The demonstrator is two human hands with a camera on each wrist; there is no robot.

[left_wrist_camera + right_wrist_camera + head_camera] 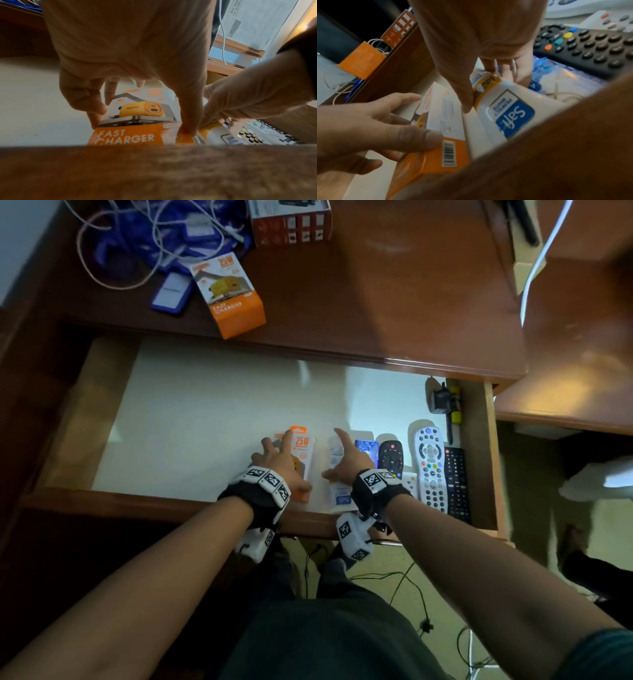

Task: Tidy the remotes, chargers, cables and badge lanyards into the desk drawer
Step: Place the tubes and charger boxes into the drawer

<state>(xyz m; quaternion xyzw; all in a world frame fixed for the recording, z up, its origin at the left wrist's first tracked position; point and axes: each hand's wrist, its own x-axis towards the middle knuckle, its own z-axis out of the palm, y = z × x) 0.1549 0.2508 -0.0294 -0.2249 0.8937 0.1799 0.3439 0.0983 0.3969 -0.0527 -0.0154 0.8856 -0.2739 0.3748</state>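
Observation:
The drawer [191, 419] is pulled out, its bottom white. My left hand [281, 460] grips an orange and white "Fast Charger" box [133, 121] lying near the drawer's front, thumb on its right edge and fingers on its left. Right beside it, my right hand [346, 463] holds a white box with a blue label [505, 115] between thumb and fingers. Further right lie a black remote [390, 457], a white remote [430, 463] and a long black remote [457, 484]. On the desk a second charger box [227, 292] sits next to a tangle of blue lanyards and white cables [154, 234].
A blue packet [366, 445] lies behind my right hand. A black plug adapter [442, 402] sits in the drawer's back right corner. A red and white box [291, 224] stands at the desk's far edge. The drawer's left half shows bare white bottom.

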